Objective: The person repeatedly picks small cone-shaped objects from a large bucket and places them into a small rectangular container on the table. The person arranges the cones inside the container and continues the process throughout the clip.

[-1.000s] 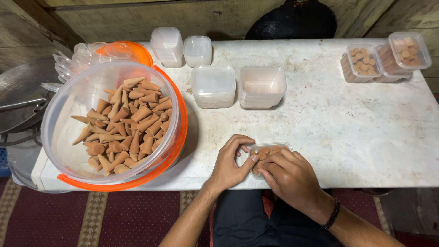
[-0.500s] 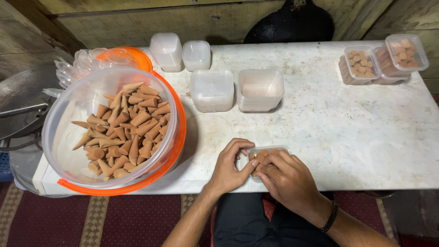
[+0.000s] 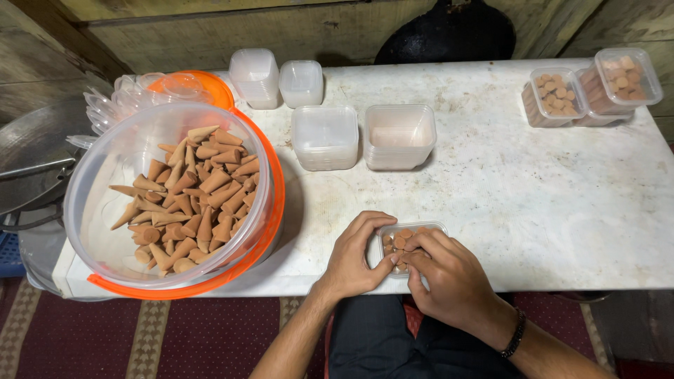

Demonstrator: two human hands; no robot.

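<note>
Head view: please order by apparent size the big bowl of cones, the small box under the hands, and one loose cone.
1. Big bowl of cones, though it sits nearer the camera.
2. Small box, partly covered by left hand and right hand.
3. Loose cone.

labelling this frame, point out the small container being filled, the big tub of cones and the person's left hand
small clear container (image 3: 415, 228), head view, on its far rim
big clear tub of cones (image 3: 105, 175), head view, on its bare inner wall left of the cones
left hand (image 3: 353, 258), head view, on the back of the hand
</note>
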